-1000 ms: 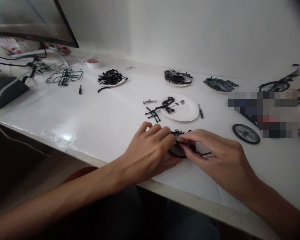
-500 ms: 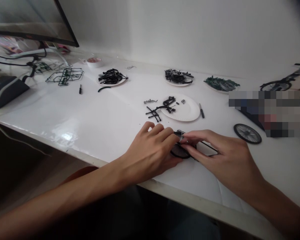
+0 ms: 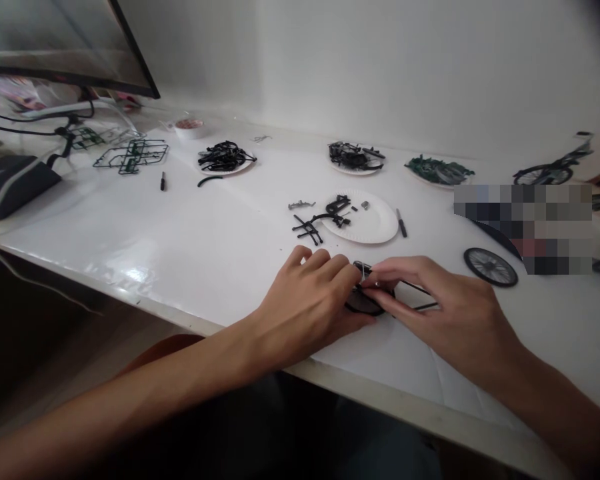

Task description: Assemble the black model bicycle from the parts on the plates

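Close to the table's front edge, my left hand (image 3: 317,287) is closed around a partly assembled black model bicycle (image 3: 367,303). Its spoked wheel shows between my hands, and thin frame bars (image 3: 425,307) reach out under my right palm. With thumb and forefinger, my right hand (image 3: 435,293) pinches at the top of the wheel. A thin silvery piece (image 3: 363,270) shows at those fingertips; whether it is fixed to the bicycle I cannot tell. My left fingertips are partly hidden. A loose spoked wheel (image 3: 490,267) lies to the right of my right hand.
Beyond my hands is a paper plate (image 3: 380,230) with a few black parts, beside a screwdriver (image 3: 402,223). Plates of black parts (image 3: 225,156) and green parts (image 3: 440,169) line the back. Left are green sprue frames (image 3: 133,157) and a monitor (image 3: 65,40); right, another model bicycle (image 3: 545,172).
The view has shifted slightly. My hands stay on the model bicycle in nearly the same place, with the left hand a little further right over the wheel.
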{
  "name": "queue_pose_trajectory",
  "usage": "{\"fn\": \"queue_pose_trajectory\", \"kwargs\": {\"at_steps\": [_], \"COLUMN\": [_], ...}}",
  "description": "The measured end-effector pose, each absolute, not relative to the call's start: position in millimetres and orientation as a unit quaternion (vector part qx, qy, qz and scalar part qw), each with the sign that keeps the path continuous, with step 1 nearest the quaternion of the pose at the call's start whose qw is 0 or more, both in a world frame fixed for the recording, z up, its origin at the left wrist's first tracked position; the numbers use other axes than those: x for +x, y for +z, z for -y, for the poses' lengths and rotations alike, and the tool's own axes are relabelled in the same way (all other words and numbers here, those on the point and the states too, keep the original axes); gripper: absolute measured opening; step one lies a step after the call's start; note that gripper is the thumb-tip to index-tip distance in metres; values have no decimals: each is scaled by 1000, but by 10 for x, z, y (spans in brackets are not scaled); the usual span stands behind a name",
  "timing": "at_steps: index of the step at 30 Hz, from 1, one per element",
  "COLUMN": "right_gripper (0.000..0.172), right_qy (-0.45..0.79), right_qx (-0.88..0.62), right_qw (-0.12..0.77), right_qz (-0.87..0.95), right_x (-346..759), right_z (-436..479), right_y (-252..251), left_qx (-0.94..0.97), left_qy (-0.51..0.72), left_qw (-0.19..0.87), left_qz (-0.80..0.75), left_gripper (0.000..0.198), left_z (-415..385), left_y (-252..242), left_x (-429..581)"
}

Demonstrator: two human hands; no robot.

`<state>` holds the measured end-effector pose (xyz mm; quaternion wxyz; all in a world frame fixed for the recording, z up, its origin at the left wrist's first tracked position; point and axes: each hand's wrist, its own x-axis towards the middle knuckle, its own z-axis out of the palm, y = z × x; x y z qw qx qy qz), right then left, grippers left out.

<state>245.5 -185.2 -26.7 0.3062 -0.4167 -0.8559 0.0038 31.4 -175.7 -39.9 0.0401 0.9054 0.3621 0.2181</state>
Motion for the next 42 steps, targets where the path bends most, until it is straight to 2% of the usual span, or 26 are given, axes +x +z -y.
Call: {"fn": "queue_pose_trajectory", "kwargs": {"at_steps": [3, 9, 15, 20, 27, 35, 42], "right_gripper": [21, 21, 17, 21, 11, 24, 33], "right_qy": [21, 27, 13, 55, 45, 86, 71], "right_qx": [-430, -336, -411, -408, -404, -347, -322], "right_qw": [313, 225, 298, 309, 309, 287, 331], "right_qz": [847, 914, 862, 857, 860, 889, 884], "right_x": [2470, 2506, 2514, 2496, 2500, 2519, 2512], "right_z": [1848, 1889, 1824, 1797, 1795, 1787, 1775], "right_y": [-259, -173, -186, -172, -150, -99, -145], "left_qx": [905, 900, 914, 911, 913, 911, 913], "left_qy": [221, 239, 210, 213, 210, 212, 221], "left_qw": [37, 14, 15, 25, 18, 24, 1], "left_qz": [-362, -364, -346, -353, -348, -353, -342], "left_gripper": [34, 28, 28, 30, 29, 31, 30], "left_z": [1759, 1773, 1786, 1783, 1790, 1787, 1782], "left_y": [-417, -422, -403, -403, -390, -371, -395], "left_x": [340, 358, 347, 347, 338, 343, 340]}}
